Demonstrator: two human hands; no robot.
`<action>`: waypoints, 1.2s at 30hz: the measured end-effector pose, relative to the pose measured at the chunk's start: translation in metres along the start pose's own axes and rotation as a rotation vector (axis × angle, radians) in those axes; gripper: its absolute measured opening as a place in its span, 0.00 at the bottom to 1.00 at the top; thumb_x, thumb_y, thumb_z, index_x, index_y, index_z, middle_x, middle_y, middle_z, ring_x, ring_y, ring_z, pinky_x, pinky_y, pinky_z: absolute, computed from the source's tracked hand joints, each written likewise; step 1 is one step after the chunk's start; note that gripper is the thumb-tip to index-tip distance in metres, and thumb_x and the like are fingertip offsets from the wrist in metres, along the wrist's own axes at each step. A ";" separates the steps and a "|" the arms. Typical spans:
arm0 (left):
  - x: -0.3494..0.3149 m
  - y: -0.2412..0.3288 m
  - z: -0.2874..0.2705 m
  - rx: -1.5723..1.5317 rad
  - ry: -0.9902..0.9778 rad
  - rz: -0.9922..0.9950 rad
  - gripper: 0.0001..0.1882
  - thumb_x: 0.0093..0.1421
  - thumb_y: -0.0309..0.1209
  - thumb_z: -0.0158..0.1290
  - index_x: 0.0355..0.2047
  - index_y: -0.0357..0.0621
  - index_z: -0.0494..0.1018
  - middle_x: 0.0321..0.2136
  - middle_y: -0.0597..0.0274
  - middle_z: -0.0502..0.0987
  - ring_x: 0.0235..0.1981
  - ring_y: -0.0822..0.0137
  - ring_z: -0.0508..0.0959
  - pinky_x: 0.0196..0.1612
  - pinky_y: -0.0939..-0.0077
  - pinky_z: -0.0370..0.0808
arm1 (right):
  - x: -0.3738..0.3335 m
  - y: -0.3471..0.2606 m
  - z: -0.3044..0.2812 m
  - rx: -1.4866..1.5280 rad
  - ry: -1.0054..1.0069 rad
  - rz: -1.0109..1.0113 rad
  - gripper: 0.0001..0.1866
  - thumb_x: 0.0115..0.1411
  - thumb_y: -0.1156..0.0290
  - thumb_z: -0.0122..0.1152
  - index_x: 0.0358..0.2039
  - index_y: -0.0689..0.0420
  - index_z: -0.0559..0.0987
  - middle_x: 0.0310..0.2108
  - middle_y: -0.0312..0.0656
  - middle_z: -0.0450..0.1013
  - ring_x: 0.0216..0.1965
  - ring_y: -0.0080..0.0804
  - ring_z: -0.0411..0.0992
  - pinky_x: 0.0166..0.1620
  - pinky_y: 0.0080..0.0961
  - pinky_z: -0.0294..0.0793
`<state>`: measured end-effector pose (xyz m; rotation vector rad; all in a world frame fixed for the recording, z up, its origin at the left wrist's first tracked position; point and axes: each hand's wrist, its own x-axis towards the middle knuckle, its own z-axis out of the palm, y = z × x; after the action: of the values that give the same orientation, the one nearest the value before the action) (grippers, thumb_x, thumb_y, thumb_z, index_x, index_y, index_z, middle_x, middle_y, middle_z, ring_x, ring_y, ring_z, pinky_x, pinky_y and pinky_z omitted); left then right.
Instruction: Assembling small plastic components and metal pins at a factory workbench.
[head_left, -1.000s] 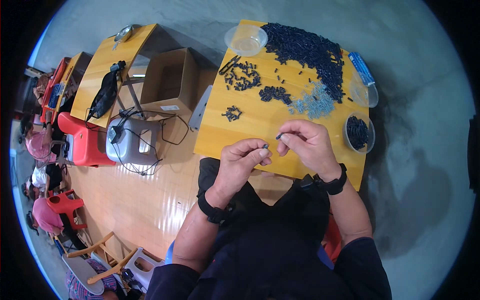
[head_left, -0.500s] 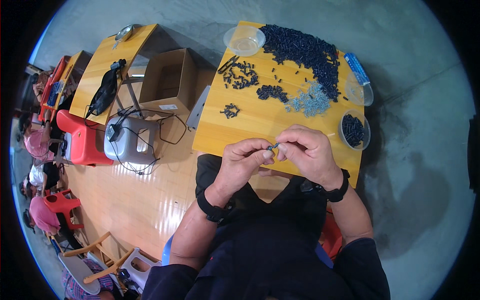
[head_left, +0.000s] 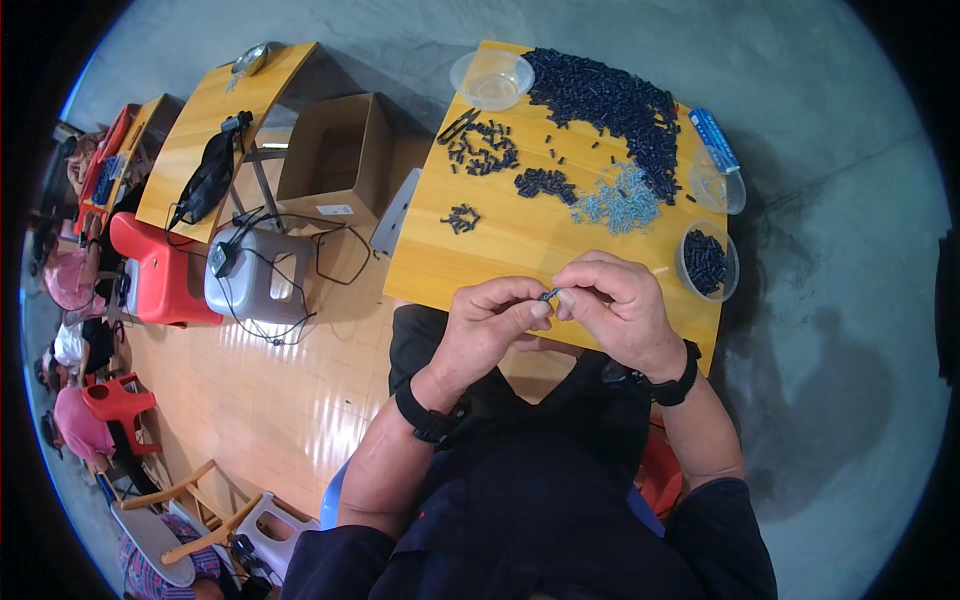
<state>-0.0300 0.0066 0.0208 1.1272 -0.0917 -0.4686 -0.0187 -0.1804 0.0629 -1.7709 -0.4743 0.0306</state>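
My left hand [head_left: 492, 322] pinches a small black cylindrical piece [head_left: 548, 295] between thumb and forefinger, just above the table's near edge. From the other side my right hand [head_left: 618, 305] closes finger and thumb on a tiny bluish-grey piece that meets the black one; its shape is mostly hidden by the fingertips. Beyond the hands lies a loose pile of small bluish-grey pieces [head_left: 617, 203]. A great heap of black cylindrical pieces [head_left: 600, 95] covers the far right of the yellow wooden table [head_left: 440, 265].
Smaller black clusters [head_left: 545, 184] lie mid-table. A clear tub [head_left: 707, 262] of black pieces stands at the right edge, an open clear tub [head_left: 492, 80] at the far left corner. A blue box [head_left: 713, 138], a cardboard box [head_left: 335, 165], stools and people are around.
The bluish-grey piece has come up against the black piece, closing the small gap between my fingertips. The black piece has turned slightly. The piles look the same.
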 end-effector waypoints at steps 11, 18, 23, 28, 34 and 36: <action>0.002 -0.006 -0.004 -0.012 -0.007 -0.016 0.07 0.62 0.25 0.53 0.39 0.36 0.75 0.29 0.66 0.77 0.30 0.79 0.76 0.32 0.84 0.77 | 0.005 0.000 -0.002 -0.164 -0.051 -0.095 0.06 0.53 0.84 0.57 0.32 0.63 0.77 0.25 0.44 0.72 0.25 0.35 0.73 0.28 0.25 0.70; 0.005 -0.006 -0.002 0.022 0.011 -0.086 0.07 0.63 0.26 0.52 0.38 0.36 0.75 0.29 0.66 0.77 0.28 0.78 0.77 0.33 0.84 0.76 | 0.010 0.002 -0.007 -0.233 -0.114 -0.075 0.05 0.52 0.81 0.57 0.31 0.62 0.77 0.24 0.45 0.72 0.25 0.38 0.73 0.27 0.28 0.70; 0.008 -0.008 -0.004 0.021 -0.015 -0.073 0.07 0.63 0.26 0.52 0.37 0.35 0.75 0.28 0.66 0.77 0.27 0.78 0.77 0.32 0.85 0.76 | 0.013 0.003 -0.005 -0.198 -0.132 0.018 0.04 0.53 0.82 0.56 0.30 0.62 0.77 0.24 0.46 0.72 0.25 0.38 0.72 0.27 0.27 0.70; 0.009 -0.007 -0.004 0.030 0.024 -0.093 0.06 0.62 0.25 0.52 0.37 0.35 0.75 0.28 0.66 0.78 0.26 0.78 0.77 0.32 0.85 0.76 | 0.016 0.003 -0.001 -0.238 -0.137 -0.035 0.04 0.53 0.82 0.56 0.30 0.62 0.78 0.23 0.45 0.71 0.24 0.37 0.71 0.27 0.27 0.69; 0.010 -0.005 -0.004 0.046 0.008 -0.089 0.06 0.62 0.25 0.52 0.37 0.35 0.76 0.28 0.64 0.78 0.27 0.78 0.78 0.32 0.85 0.76 | 0.014 0.007 -0.002 -0.279 -0.147 -0.083 0.05 0.53 0.82 0.56 0.30 0.62 0.78 0.23 0.44 0.70 0.24 0.36 0.70 0.27 0.27 0.68; 0.010 -0.006 -0.005 0.024 -0.004 -0.085 0.06 0.62 0.25 0.52 0.36 0.34 0.76 0.28 0.64 0.78 0.27 0.77 0.78 0.32 0.85 0.76 | 0.013 0.006 -0.003 -0.182 -0.148 -0.040 0.05 0.54 0.82 0.56 0.31 0.62 0.78 0.24 0.43 0.70 0.24 0.32 0.70 0.27 0.25 0.67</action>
<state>-0.0213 0.0049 0.0121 1.1565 -0.0531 -0.5469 -0.0042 -0.1801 0.0611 -1.9449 -0.6364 0.0935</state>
